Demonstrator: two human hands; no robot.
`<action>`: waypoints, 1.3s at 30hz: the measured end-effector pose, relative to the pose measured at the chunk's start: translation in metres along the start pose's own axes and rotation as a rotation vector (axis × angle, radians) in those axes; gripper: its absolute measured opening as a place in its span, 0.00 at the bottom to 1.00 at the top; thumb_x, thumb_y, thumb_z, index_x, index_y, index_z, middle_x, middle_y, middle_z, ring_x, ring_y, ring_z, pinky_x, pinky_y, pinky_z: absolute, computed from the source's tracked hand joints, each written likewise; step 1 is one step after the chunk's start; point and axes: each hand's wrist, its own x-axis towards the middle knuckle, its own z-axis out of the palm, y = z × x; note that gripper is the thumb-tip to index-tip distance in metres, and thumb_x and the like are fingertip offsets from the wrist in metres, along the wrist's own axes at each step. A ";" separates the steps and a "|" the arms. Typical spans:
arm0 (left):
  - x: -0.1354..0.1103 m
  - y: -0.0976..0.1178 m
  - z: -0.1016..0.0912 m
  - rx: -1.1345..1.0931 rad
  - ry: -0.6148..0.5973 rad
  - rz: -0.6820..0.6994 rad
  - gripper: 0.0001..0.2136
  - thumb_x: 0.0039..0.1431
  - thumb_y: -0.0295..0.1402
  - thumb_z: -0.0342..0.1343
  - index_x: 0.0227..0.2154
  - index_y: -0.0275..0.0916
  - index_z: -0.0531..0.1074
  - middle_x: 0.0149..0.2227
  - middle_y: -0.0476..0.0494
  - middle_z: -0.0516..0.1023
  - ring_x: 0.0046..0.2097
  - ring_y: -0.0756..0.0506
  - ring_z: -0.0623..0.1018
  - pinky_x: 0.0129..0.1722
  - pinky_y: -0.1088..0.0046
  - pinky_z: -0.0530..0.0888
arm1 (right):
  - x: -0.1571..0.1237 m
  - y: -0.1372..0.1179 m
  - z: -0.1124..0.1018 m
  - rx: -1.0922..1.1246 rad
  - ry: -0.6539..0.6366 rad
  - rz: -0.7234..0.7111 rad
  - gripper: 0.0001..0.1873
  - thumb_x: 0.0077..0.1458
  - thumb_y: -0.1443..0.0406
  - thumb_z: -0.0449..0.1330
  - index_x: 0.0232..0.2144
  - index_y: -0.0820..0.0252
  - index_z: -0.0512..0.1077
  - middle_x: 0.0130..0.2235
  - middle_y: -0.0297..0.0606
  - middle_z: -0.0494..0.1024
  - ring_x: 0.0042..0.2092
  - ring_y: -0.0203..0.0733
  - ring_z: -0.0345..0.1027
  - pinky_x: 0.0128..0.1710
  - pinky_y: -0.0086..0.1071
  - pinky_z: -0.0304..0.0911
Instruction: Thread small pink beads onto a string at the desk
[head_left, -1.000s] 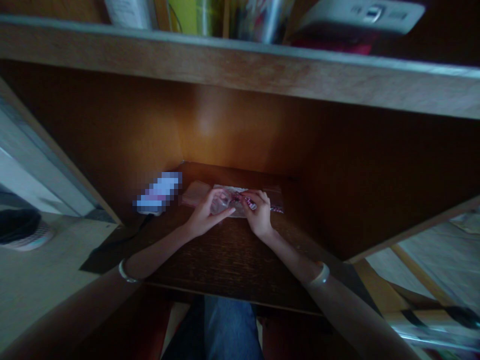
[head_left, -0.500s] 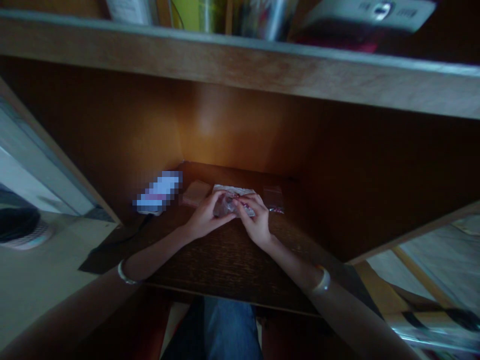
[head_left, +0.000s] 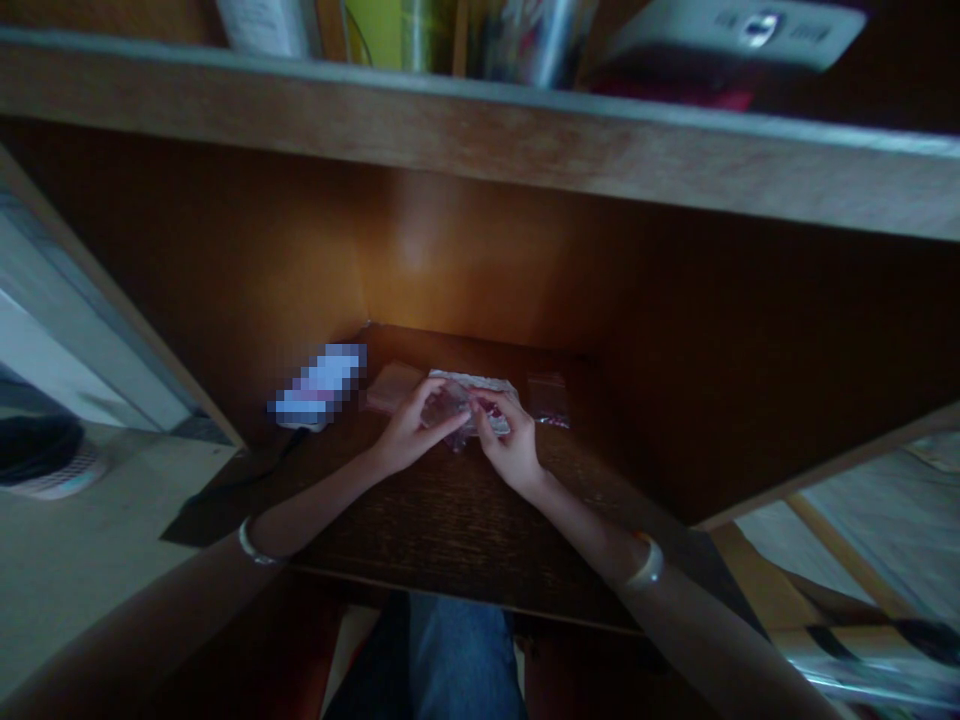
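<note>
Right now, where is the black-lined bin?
In the head view, the bin is on the floor at the left edge, beyond the left wooden panel.

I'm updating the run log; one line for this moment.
left hand: holding clear plastic | right hand: at the plastic's edge, grip unclear | right of hands: small clear bag on desk

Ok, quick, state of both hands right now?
Left hand: holding a clear plastic bag.
Right hand: fingers curled close by the bag; whether they grip anything cannot be told.
</note>
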 end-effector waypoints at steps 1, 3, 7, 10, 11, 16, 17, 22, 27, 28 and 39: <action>0.001 0.000 0.000 -0.008 0.010 -0.020 0.12 0.57 0.37 0.56 0.43 0.40 0.66 0.41 0.45 0.74 0.43 0.47 0.74 0.45 0.70 0.71 | 0.000 0.001 0.000 0.017 0.012 0.037 0.11 0.57 0.66 0.55 0.42 0.56 0.72 0.38 0.39 0.77 0.38 0.41 0.71 0.38 0.38 0.66; 0.002 -0.001 -0.001 -0.005 0.039 -0.061 0.08 0.61 0.37 0.51 0.39 0.40 0.68 0.37 0.47 0.75 0.39 0.49 0.74 0.42 0.72 0.71 | 0.001 0.005 -0.001 0.048 0.028 0.102 0.13 0.57 0.66 0.54 0.45 0.57 0.70 0.38 0.39 0.76 0.37 0.40 0.70 0.37 0.37 0.66; 0.003 0.000 -0.003 0.007 0.094 -0.105 0.09 0.61 0.38 0.50 0.34 0.39 0.69 0.31 0.49 0.73 0.33 0.50 0.73 0.35 0.75 0.70 | 0.003 0.009 -0.001 0.078 0.032 0.148 0.14 0.57 0.65 0.53 0.46 0.55 0.68 0.34 0.36 0.74 0.35 0.40 0.68 0.37 0.37 0.65; 0.003 -0.001 -0.004 -0.009 0.098 -0.108 0.08 0.60 0.38 0.51 0.34 0.39 0.69 0.32 0.49 0.73 0.34 0.50 0.73 0.35 0.75 0.69 | 0.003 0.008 -0.001 0.090 0.015 0.155 0.14 0.57 0.65 0.53 0.46 0.55 0.68 0.32 0.35 0.73 0.34 0.40 0.67 0.36 0.37 0.65; 0.003 -0.002 -0.003 -0.014 0.102 -0.108 0.08 0.60 0.38 0.51 0.34 0.39 0.69 0.32 0.49 0.73 0.34 0.50 0.72 0.35 0.75 0.69 | 0.003 0.008 0.000 0.090 0.011 0.157 0.14 0.57 0.65 0.53 0.46 0.55 0.67 0.32 0.34 0.73 0.33 0.40 0.67 0.36 0.37 0.65; 0.003 -0.005 -0.003 -0.041 0.119 -0.121 0.07 0.59 0.37 0.52 0.33 0.39 0.68 0.32 0.49 0.72 0.33 0.50 0.72 0.35 0.74 0.69 | 0.002 0.006 0.001 0.091 0.022 0.154 0.13 0.56 0.66 0.53 0.45 0.55 0.67 0.32 0.34 0.72 0.33 0.39 0.66 0.34 0.36 0.65; 0.003 -0.005 -0.003 -0.051 0.117 -0.125 0.07 0.59 0.37 0.52 0.33 0.39 0.68 0.31 0.49 0.72 0.33 0.49 0.72 0.35 0.74 0.69 | 0.002 0.006 0.001 0.091 0.023 0.151 0.13 0.56 0.66 0.53 0.45 0.55 0.67 0.32 0.34 0.72 0.33 0.39 0.66 0.34 0.36 0.65; 0.003 -0.001 -0.004 -0.080 0.104 -0.145 0.08 0.59 0.39 0.52 0.32 0.39 0.68 0.30 0.49 0.71 0.33 0.49 0.71 0.34 0.75 0.68 | 0.001 0.008 0.002 0.097 0.033 0.128 0.14 0.55 0.68 0.53 0.44 0.55 0.67 0.33 0.35 0.72 0.34 0.39 0.67 0.35 0.36 0.65; 0.003 0.000 -0.005 -0.039 0.100 -0.119 0.08 0.60 0.38 0.51 0.32 0.39 0.68 0.30 0.50 0.71 0.32 0.50 0.71 0.33 0.76 0.68 | 0.001 0.006 0.001 0.133 0.047 0.133 0.12 0.54 0.67 0.54 0.43 0.56 0.68 0.33 0.35 0.73 0.34 0.39 0.67 0.35 0.36 0.64; 0.003 0.000 -0.006 -0.025 0.101 -0.111 0.08 0.60 0.38 0.51 0.32 0.39 0.69 0.30 0.50 0.72 0.32 0.50 0.71 0.33 0.75 0.68 | 0.002 0.005 0.001 0.146 0.038 0.147 0.13 0.54 0.66 0.55 0.43 0.56 0.68 0.32 0.34 0.73 0.33 0.39 0.67 0.35 0.35 0.64; 0.003 0.005 -0.008 0.027 0.112 -0.096 0.08 0.59 0.38 0.54 0.32 0.39 0.72 0.31 0.49 0.75 0.33 0.49 0.73 0.33 0.75 0.69 | 0.004 0.015 0.002 0.113 -0.007 0.258 0.10 0.56 0.58 0.56 0.31 0.57 0.71 0.29 0.34 0.74 0.29 0.37 0.65 0.29 0.32 0.62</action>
